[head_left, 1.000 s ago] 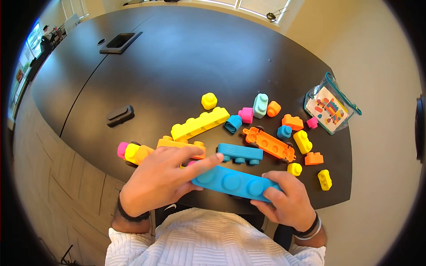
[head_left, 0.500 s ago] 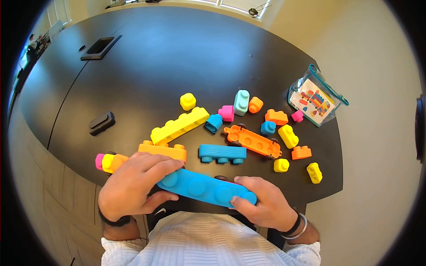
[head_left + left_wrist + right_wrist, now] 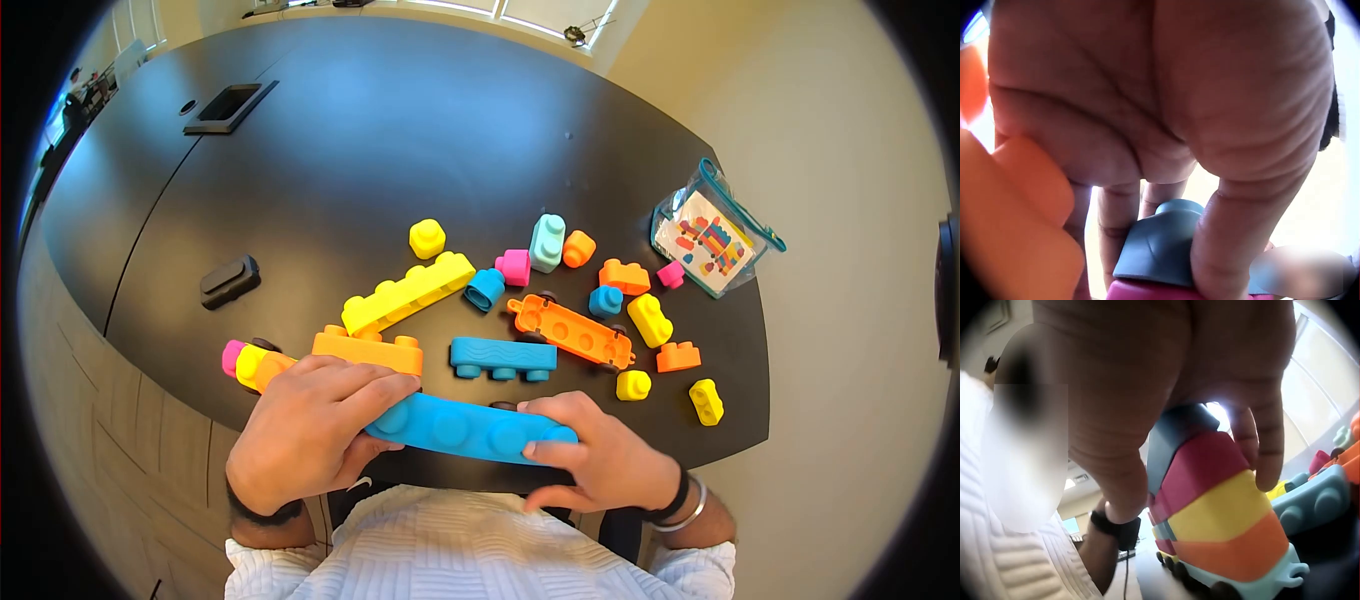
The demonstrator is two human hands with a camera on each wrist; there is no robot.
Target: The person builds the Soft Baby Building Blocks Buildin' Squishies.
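Note:
A long blue block point(image 3: 470, 428) lies across the near side of the table between both hands. My left hand point(image 3: 315, 425) grips its left end, thumb on the near side; the left wrist view shows thumb and fingers around the blue block point(image 3: 1163, 247) with magenta under it. My right hand point(image 3: 605, 455) holds the right end between thumb and fingers. The right wrist view shows the blue block on top of a stack of magenta point(image 3: 1200, 465), yellow point(image 3: 1222, 509) and orange point(image 3: 1235, 550) blocks, on a light-blue wheeled base point(image 3: 1272, 578).
Beyond the hands lie an orange block point(image 3: 368, 350), a long yellow block point(image 3: 408, 293), a blue block point(image 3: 503, 355) and an orange wheeled base point(image 3: 572, 332). Several small blocks are scattered to the right, near a clear bag point(image 3: 710, 235). A black case point(image 3: 230, 281) sits at left.
The camera view has shifted. The blue block has come down nearer the table edge, its tilt now slighter, and both hands still hold its ends.

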